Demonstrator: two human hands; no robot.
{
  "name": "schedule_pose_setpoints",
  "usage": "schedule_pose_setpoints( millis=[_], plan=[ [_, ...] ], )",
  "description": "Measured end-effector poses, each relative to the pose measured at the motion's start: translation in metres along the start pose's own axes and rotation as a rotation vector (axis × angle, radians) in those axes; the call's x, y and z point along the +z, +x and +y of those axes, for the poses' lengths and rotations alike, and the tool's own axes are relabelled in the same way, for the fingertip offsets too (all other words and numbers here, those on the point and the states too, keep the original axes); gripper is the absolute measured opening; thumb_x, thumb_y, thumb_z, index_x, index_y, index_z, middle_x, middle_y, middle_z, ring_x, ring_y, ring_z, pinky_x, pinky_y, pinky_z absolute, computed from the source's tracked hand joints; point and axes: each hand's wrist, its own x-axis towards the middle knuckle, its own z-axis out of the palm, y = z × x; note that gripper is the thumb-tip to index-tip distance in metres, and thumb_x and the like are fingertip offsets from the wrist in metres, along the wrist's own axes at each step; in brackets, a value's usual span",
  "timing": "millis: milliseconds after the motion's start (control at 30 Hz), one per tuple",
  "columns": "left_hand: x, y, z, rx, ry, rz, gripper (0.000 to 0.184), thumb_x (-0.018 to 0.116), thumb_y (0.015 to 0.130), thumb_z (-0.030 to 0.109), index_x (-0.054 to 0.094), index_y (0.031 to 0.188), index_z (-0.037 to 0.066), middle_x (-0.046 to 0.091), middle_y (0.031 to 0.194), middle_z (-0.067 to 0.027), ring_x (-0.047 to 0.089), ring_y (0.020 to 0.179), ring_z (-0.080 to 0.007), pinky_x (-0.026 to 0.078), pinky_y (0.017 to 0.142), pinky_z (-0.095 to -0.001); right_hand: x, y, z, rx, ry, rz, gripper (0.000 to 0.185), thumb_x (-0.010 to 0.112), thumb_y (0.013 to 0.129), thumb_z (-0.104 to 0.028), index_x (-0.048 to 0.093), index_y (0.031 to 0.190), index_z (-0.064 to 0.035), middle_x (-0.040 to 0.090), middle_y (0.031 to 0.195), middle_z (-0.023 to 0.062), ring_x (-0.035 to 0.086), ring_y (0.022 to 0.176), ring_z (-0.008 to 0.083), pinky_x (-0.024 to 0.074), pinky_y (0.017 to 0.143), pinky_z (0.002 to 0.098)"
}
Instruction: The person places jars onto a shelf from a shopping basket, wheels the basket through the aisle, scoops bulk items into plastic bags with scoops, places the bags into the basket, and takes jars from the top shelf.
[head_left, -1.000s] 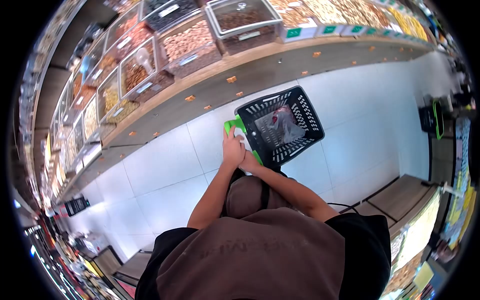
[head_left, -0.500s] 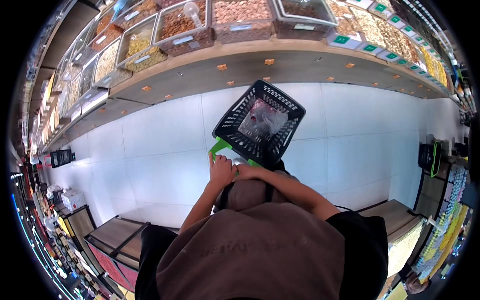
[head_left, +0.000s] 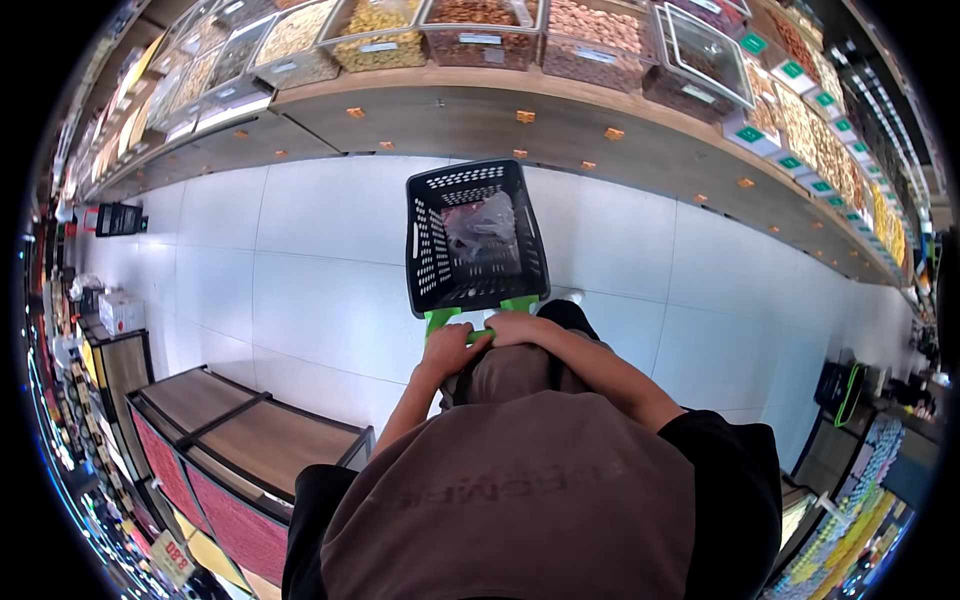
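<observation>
A black plastic shopping basket (head_left: 413, 250) with slotted walls stands before me on the floor, its open top facing up. Inside lies a clear plastic bag (head_left: 485, 228) with something reddish in it; the contents are hard to make out. A green handle (head_left: 443, 319) joins the basket's near end. My left hand (head_left: 450, 350) is closed around the handle's left part. Beside it, almost touching, my right hand (head_left: 514, 328) is wrapped over the right part. The fingers partly hide the grip bar.
Ahead, a wooden shelf front (head_left: 450, 110) carries clear bins of nuts (head_left: 595, 35) and dried foods. White floor tiles (head_left: 320, 225) surround the basket. A low wooden display stand (head_left: 290, 440) is at the lower left. Other baskets, one black (head_left: 120, 219), stand at the far left and right.
The basket has swung left and now points nearly straight ahead instead of slanting. The bins and shelf have shifted right in view. Both hands stay on the handle.
</observation>
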Motion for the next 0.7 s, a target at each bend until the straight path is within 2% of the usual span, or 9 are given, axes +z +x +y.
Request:
schedule_pose_setpoints(
  millis=[67, 100, 133, 200, 233, 300, 433, 633, 700],
  plan=[
    [0.002, 0.007, -0.006, 0.019, 0.017, 0.016, 0.05, 0.059, 0.093, 0.051, 0.068, 0.085, 0.003, 0.07, 0.082, -0.021, 0.067, 0.081, -0.0395, 0.051, 0.075, -0.0511, -0.021, -0.015, -0.009, 0.114, -0.108, 0.143, 0.025, 0.065, 0.072, -0.018, 0.069, 0.092, -0.0048, 0.07, 0.101, 0.0187, 0.064, 0.099, 0.04, 0.0493, 0.083, 0.0491],
    [0.002, 0.016, -0.007, 0.049, 0.046, 0.024, 0.049, 0.059, 0.093, 0.05, 0.068, 0.083, 0.003, 0.07, 0.079, -0.0206, 0.068, 0.076, -0.0397, 0.052, 0.07, -0.0516, -0.026, -0.015, -0.005, 0.127, -0.116, 0.138, 0.025, 0.065, 0.072, -0.018, 0.069, 0.092, -0.0048, 0.07, 0.101, 0.0187, 0.064, 0.099, 0.04, 0.0493, 0.083, 0.0491],
    [0.013, 0.031, -0.015, 0.098, 0.116, 0.049, 0.047, 0.06, 0.093, 0.049, 0.065, 0.083, 0.004, 0.068, 0.071, -0.0204, 0.067, 0.067, -0.0406, 0.053, 0.062, -0.0513, -0.034, -0.019, -0.001, 0.115, -0.2, 0.318, 0.026, 0.066, 0.07, -0.02, 0.069, 0.091, -0.006, 0.07, 0.097, 0.0168, 0.065, 0.098, 0.0368, 0.0489, 0.085, 0.0473],
    [0.015, 0.052, -0.007, 0.096, 0.065, 0.12, 0.046, 0.059, 0.093, 0.049, 0.064, 0.085, 0.004, 0.068, 0.07, -0.0209, 0.068, 0.067, -0.041, 0.054, 0.062, -0.0511, -0.049, -0.018, 0.017, 0.083, -0.317, 0.586, 0.024, 0.069, 0.067, -0.016, 0.068, 0.089, -0.0078, 0.068, 0.096, 0.0133, 0.063, 0.102, 0.0312, 0.0456, 0.089, 0.0433],
    [0.015, 0.065, -0.002, 0.079, 0.031, 0.19, 0.046, 0.059, 0.093, 0.049, 0.063, 0.087, 0.004, 0.067, 0.07, -0.0214, 0.068, 0.067, -0.0413, 0.054, 0.061, -0.051, -0.059, -0.016, 0.026, 0.09, -0.346, 0.589, 0.024, 0.069, 0.067, -0.016, 0.068, 0.089, -0.0078, 0.068, 0.096, 0.0133, 0.063, 0.102, 0.0312, 0.0456, 0.089, 0.0433],
    [0.012, 0.084, 0.007, 0.047, 0.001, 0.205, 0.045, 0.058, 0.094, 0.049, 0.061, 0.089, 0.004, 0.067, 0.07, -0.0225, 0.068, 0.068, -0.0419, 0.054, 0.062, -0.0514, -0.081, -0.014, 0.024, 0.076, -0.33, 0.843, 0.023, 0.067, 0.066, -0.008, 0.065, 0.089, -0.0066, 0.065, 0.099, 0.0128, 0.059, 0.102, 0.0337, 0.0451, 0.081, 0.0431],
    [-0.007, 0.13, 0.008, -0.153, -0.136, 0.234, 0.048, 0.056, 0.095, 0.05, 0.06, 0.092, 0.002, 0.067, 0.077, -0.0267, 0.068, 0.074, -0.0458, 0.054, 0.066, -0.0554, -0.136, 0.02, 0.029, 0.081, -0.176, 0.856, 0.032, 0.066, 0.067, 0.002, 0.064, 0.098, -0.0033, 0.06, 0.108, 0.0163, 0.054, 0.112, 0.0367, 0.0469, 0.092, 0.044],
    [-0.06, 0.186, -0.003, -0.273, -0.215, 0.295, 0.05, 0.053, 0.097, 0.05, 0.06, 0.091, 0.0, 0.067, 0.079, -0.0283, 0.067, 0.077, -0.0474, 0.054, 0.069, -0.0573, -0.219, 0.073, 0.033, -0.088, -0.237, 0.774, 0.037, 0.07, 0.073, -0.005, 0.059, 0.108, -0.0022, 0.056, 0.113, 0.0165, 0.054, 0.114, 0.0358, 0.0489, 0.092, 0.0445],
    [-0.069, 0.207, -0.01, -0.3, -0.261, 0.361, 0.044, 0.057, 0.096, 0.041, 0.06, 0.09, -0.002, 0.065, 0.077, -0.0306, 0.065, 0.075, -0.0503, 0.052, 0.067, -0.058, -0.245, 0.093, 0.035, -0.082, -0.222, 0.727, 0.043, 0.068, 0.073, -0.004, 0.057, 0.115, -0.0031, 0.055, 0.119, 0.0178, 0.053, 0.117, 0.0374, 0.0482, 0.095, 0.0439]
  ],
)
